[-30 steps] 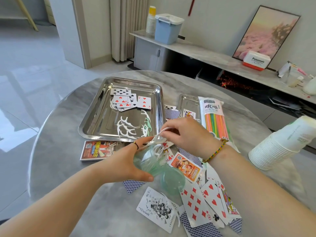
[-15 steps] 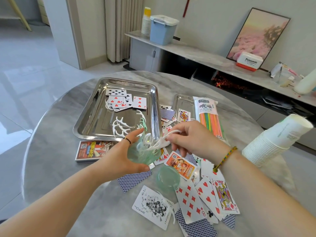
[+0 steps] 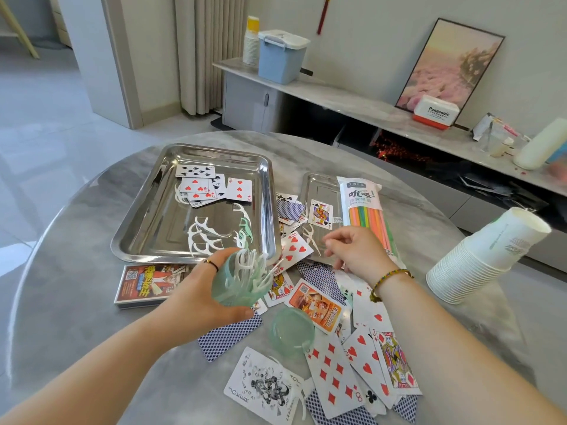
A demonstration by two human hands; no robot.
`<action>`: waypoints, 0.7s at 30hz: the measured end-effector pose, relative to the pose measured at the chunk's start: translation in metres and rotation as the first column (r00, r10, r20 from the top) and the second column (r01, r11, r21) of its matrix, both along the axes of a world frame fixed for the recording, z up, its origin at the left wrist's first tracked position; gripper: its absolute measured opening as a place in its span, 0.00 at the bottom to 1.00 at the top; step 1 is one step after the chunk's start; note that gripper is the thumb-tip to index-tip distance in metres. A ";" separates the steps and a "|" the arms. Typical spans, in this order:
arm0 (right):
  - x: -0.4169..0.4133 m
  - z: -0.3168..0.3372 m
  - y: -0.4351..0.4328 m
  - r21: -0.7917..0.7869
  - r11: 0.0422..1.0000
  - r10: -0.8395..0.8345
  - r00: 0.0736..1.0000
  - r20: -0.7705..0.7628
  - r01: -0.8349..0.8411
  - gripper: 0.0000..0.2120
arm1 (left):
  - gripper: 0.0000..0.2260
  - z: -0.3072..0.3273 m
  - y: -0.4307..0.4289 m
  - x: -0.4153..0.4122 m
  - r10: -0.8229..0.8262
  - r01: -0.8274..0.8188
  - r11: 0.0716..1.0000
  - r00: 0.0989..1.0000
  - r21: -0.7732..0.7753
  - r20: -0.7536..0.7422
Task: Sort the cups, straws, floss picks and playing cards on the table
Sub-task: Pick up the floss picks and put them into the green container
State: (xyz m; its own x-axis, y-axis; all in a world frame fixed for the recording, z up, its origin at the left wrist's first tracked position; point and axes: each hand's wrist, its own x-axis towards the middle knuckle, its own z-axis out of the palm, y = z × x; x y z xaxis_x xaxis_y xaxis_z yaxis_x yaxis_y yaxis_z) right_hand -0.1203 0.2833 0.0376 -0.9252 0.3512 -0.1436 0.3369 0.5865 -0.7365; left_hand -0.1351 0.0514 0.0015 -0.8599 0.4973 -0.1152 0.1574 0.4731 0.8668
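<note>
Head view: sorting looked only partly done to us. Our left hand (image 3: 190, 296) gripped a translucent green tub (image 3: 228, 291) bristling with thin white floss picks (image 3: 248, 271) at lower centre, while our right hand (image 3: 356, 253), loosely curled and empty, hovered near a pick (image 3: 310, 237). More picks lay in the shiny steel tray (image 3: 270, 191); glossy cards (image 3: 331, 372) littered the counter (image 3: 76, 240); bagged straws (image 3: 366, 216) and stacked paper cups (image 3: 484, 256) sat at right.

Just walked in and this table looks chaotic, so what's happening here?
A person is sorting. The left hand grips a green tub stuffed with floss picks, by the near edge of the large tray. The right hand, empty, reaches toward a loose floss pick near the small tray. The tub's lid lies on the table among scattered playing cards; straws and stacked paper cups sit untouched.
</note>
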 end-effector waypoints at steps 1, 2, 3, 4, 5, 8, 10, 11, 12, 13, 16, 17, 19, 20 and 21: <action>-0.005 -0.006 0.007 0.029 0.999 -0.026 0.999 0.030 0.025 0.07 | 0.34 -0.002 0.000 -0.002 0.023 -0.023 0.999 1.000 0.025 0.010; -0.011 -0.012 0.013 0.057 0.998 -0.036 0.998 0.056 0.033 0.07 | 0.34 -0.003 0.000 -0.004 0.045 -0.045 0.998 0.999 0.038 0.022; -0.019 -0.018 0.017 0.090 0.996 -0.036 0.996 0.080 0.029 0.07 | 0.34 -0.005 0.001 -0.006 0.064 -0.066 0.997 0.997 0.036 0.032; -0.027 -0.022 0.019 0.134 0.991 -0.033 0.994 0.101 0.019 0.08 | 0.35 -0.006 0.001 -0.007 0.081 -0.082 0.996 0.996 0.021 0.037; -0.034 -0.025 0.020 0.181 0.983 -0.028 0.992 0.124 0.006 0.09 | 0.36 -0.007 0.000 -0.009 0.095 -0.095 0.995 0.995 0.003 0.037; -0.060 -0.037 0.022 0.289 0.956 -0.023 0.975 0.221 -0.043 0.10 | 0.38 -0.009 -0.001 -0.016 0.129 -0.128 0.992 0.991 -0.012 0.028; -0.076 -0.043 0.022 0.304 0.951 -0.046 0.945 0.324 -0.058 0.11 | 0.38 -0.009 -0.003 -0.021 0.140 -0.139 0.990 0.990 -0.014 0.021; -0.081 -0.044 0.021 0.309 0.949 -0.061 0.926 0.372 -0.062 0.12 | 0.38 -0.010 -0.004 -0.022 0.144 -0.143 0.989 0.989 -0.025 0.017; -0.088 -0.046 0.020 0.321 0.945 -0.073 0.910 0.408 -0.068 0.14 | 0.38 -0.010 -0.005 -0.025 0.153 -0.152 0.988 0.988 -0.040 0.017; -0.093 -0.048 0.020 0.340 0.938 -0.088 0.899 0.430 -0.071 0.16 | 0.38 -0.009 -0.005 -0.026 0.160 -0.158 0.986 0.987 -0.060 0.016; -0.107 -0.052 0.018 0.382 0.921 -0.113 0.881 0.460 -0.082 0.18 | 0.37 -0.007 -0.004 -0.028 0.166 -0.164 0.982 0.986 -0.097 0.022; -0.109 -0.052 0.018 0.390 0.916 -0.111 0.878 0.465 -0.090 0.17 | 0.36 -0.006 -0.004 -0.028 0.160 -0.158 0.982 0.987 -0.103 0.019; -0.113 -0.053 0.016 0.406 0.907 -0.109 0.872 0.477 -0.109 0.16 | 0.37 -0.005 -0.004 -0.027 0.151 -0.149 0.980 0.989 -0.130 0.000; -0.114 -0.052 0.016 0.409 0.905 -0.102 0.871 0.480 -0.119 0.16 | 0.37 -0.005 -0.004 -0.026 0.147 -0.147 0.979 0.989 -0.144 -0.006; -0.114 -0.051 0.015 0.409 0.904 -0.095 0.870 0.483 -0.128 0.15 | 0.38 -0.004 -0.003 -0.025 0.144 -0.143 0.978 0.990 -0.152 -0.006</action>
State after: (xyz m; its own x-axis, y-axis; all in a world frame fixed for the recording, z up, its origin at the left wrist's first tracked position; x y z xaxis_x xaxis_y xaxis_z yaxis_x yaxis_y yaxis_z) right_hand -0.2340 0.2983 -0.0137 -0.7821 0.4651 -0.4147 0.5681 0.8057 -0.1678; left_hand -0.1603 0.0479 -0.0026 -0.9204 0.3449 -0.1843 0.0742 0.6168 0.7836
